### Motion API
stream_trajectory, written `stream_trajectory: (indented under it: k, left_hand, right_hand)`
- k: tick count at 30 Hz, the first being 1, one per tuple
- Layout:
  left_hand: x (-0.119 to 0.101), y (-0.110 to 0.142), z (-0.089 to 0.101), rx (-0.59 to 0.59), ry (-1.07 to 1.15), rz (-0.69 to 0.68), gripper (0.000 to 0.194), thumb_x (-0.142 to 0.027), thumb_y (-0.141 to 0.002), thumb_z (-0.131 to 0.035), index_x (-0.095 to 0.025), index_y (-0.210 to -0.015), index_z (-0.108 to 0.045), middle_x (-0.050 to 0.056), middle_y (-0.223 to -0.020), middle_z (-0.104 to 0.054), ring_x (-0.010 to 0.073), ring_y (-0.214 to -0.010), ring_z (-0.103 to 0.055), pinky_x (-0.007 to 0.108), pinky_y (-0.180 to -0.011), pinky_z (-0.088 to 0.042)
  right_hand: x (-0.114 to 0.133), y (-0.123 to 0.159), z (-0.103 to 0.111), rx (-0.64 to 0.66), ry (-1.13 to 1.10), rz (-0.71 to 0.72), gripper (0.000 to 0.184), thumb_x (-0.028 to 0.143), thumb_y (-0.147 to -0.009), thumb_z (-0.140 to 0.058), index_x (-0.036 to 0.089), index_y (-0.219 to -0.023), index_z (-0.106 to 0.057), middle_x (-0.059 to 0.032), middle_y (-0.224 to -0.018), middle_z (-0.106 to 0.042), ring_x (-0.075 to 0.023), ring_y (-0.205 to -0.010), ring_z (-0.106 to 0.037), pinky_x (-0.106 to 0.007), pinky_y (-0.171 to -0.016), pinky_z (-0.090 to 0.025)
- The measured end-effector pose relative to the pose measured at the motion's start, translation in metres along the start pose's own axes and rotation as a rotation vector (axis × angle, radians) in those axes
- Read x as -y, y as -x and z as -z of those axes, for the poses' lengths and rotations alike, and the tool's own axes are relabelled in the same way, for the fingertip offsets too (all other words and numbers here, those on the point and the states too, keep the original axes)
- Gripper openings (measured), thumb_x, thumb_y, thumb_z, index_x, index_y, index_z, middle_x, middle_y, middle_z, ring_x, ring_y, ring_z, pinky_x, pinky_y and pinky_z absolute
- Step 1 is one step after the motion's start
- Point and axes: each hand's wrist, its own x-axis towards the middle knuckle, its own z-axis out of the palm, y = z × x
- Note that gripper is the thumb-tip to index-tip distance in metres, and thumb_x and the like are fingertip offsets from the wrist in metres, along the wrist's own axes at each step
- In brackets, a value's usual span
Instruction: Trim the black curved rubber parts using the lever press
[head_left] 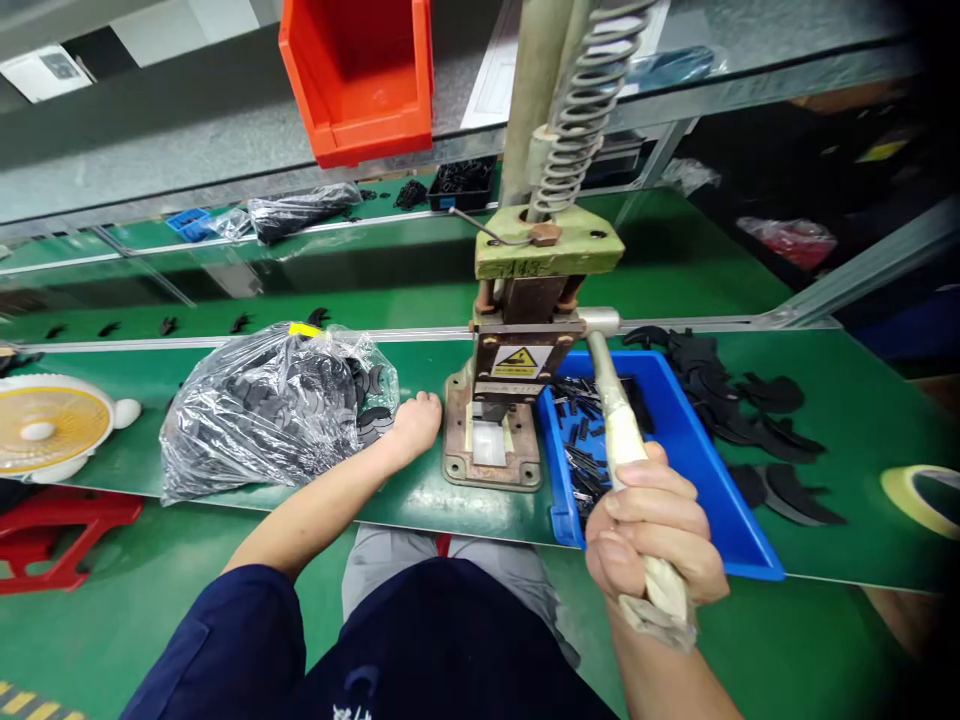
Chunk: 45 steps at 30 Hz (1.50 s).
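Observation:
A hand press (517, 340) with a coil spring stands on the green bench, its base plate (489, 450) in front of me. My right hand (651, 530) is wrapped round the cloth-wound lever handle (628, 450) of the press. My left hand (415, 424) rests on the bench just left of the base plate, fingers curled; what it holds, if anything, is hidden. A clear plastic bag (262, 405) full of black curved parts lies to the left of that hand.
A blue tray (697, 470) with small black pieces sits right of the press. Loose black curved parts (750, 410) lie beyond it, a tape roll (919, 498) at far right. A small fan (45, 425) at left, a red bin (360, 75) on the shelf above.

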Motion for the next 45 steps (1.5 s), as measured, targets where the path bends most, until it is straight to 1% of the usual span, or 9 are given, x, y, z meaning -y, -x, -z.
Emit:
stream_trajectory:
  k: [7, 12, 16, 21, 23, 26, 31, 37, 45]
  left_hand:
    - [0.030, 0.003, -0.027, -0.172, 0.377, 0.049, 0.005, -0.020, -0.085, -0.059, -0.015, -0.084, -0.060, 0.011, -0.093, -0.066, 0.0239, -0.093, -0.065, 0.033, -0.082, -0.050]
    - [0.038, 0.013, -0.038, -0.294, 1.157, 0.163, 0.021, -0.032, -0.091, -0.053, -0.016, -0.105, -0.054, 0.007, -0.092, -0.066, 0.0135, -0.069, -0.063, 0.024, -0.061, -0.048]
    - [0.034, 0.019, -0.026, -0.246, 1.552, 0.202, 0.043, -0.033, -0.085, -0.063, -0.018, -0.124, -0.053, -0.003, -0.074, -0.054, 0.0057, -0.052, -0.048, 0.014, -0.044, -0.031]
    - [0.027, 0.020, -0.003, -0.047, 1.939, 0.446, 0.043, -0.050, -0.087, -0.056, -0.012, -0.107, -0.062, -0.004, -0.066, -0.042, 0.0044, -0.045, -0.039, 0.013, -0.035, -0.017]
    - [0.023, 0.018, 0.001, 0.044, 2.051, 0.492, 0.035, -0.042, -0.090, -0.051, -0.011, -0.100, -0.061, -0.003, -0.065, -0.043, 0.0045, -0.043, -0.040, 0.013, -0.033, -0.017]
    - [0.016, 0.016, 0.001, 0.081, 2.074, 0.451, 0.011, -0.017, -0.083, -0.058, -0.011, -0.093, -0.058, -0.003, -0.066, -0.048, 0.0054, -0.046, -0.048, 0.011, -0.034, -0.029]
    - [0.003, 0.017, -0.001, 0.077, 1.982, 0.254, 0.030, -0.009, -0.068, -0.078, -0.012, -0.087, -0.056, -0.001, -0.074, -0.060, 0.0087, -0.061, -0.061, 0.025, -0.058, -0.060]
    - [-0.013, 0.005, 0.003, 0.093, 1.782, 0.184, 0.046, -0.023, -0.055, -0.092, -0.012, -0.083, -0.057, -0.001, -0.069, -0.062, 0.0099, -0.054, -0.061, 0.022, -0.047, -0.056]
    - [-0.023, -0.013, -0.005, 0.141, 1.723, 0.161, 0.041, -0.022, -0.055, -0.091, -0.010, -0.077, -0.059, -0.003, -0.062, -0.058, 0.0060, -0.048, -0.055, 0.019, -0.046, -0.053]
  right_hand:
    - [-0.003, -0.004, 0.004, 0.047, -0.041, 0.045, 0.015, 0.019, -0.073, -0.065, 0.023, -0.068, -0.052, 0.0051, -0.076, -0.064, -0.0188, -0.080, -0.063, -0.054, -0.090, -0.054]
    - [0.000, -0.004, 0.002, 0.027, -0.052, 0.035, 0.016, 0.016, -0.073, -0.064, 0.022, -0.068, -0.050, 0.0048, -0.075, -0.062, -0.0189, -0.081, -0.062, -0.058, -0.092, -0.052]
    - [-0.001, -0.003, 0.001, 0.017, -0.059, 0.045, 0.017, 0.016, -0.073, -0.064, 0.021, -0.067, -0.049, 0.0048, -0.074, -0.062, -0.0188, -0.081, -0.062, -0.058, -0.092, -0.052]
    - [-0.003, -0.003, 0.000, 0.005, -0.059, 0.068, 0.019, 0.015, -0.073, -0.064, 0.021, -0.067, -0.048, 0.0047, -0.074, -0.062, -0.0179, -0.080, -0.061, -0.055, -0.089, -0.052]
    - [-0.002, -0.003, 0.000, 0.015, -0.052, 0.058, 0.017, 0.014, -0.073, -0.063, 0.021, -0.068, -0.049, 0.0042, -0.075, -0.062, -0.0187, -0.081, -0.062, -0.057, -0.090, -0.052]
    - [-0.002, -0.003, 0.000, 0.016, -0.050, 0.055, 0.015, 0.015, -0.074, -0.063, 0.022, -0.069, -0.050, 0.0040, -0.076, -0.062, -0.0192, -0.082, -0.062, -0.057, -0.089, -0.052]
    - [-0.001, -0.002, 0.001, 0.024, -0.052, 0.047, 0.014, 0.014, -0.074, -0.062, 0.021, -0.070, -0.050, 0.0040, -0.076, -0.062, -0.0186, -0.084, -0.062, -0.055, -0.094, -0.051]
    - [0.000, -0.001, 0.001, 0.022, -0.057, 0.025, 0.013, 0.015, -0.074, -0.061, 0.023, -0.071, -0.051, 0.0040, -0.076, -0.061, -0.0190, -0.086, -0.063, -0.053, -0.097, -0.051]
    - [-0.001, 0.001, 0.003, 0.023, -0.038, 0.005, 0.013, 0.015, -0.074, -0.059, 0.024, -0.071, -0.051, 0.0049, -0.076, -0.061, -0.0194, -0.083, -0.062, -0.055, -0.093, -0.052]
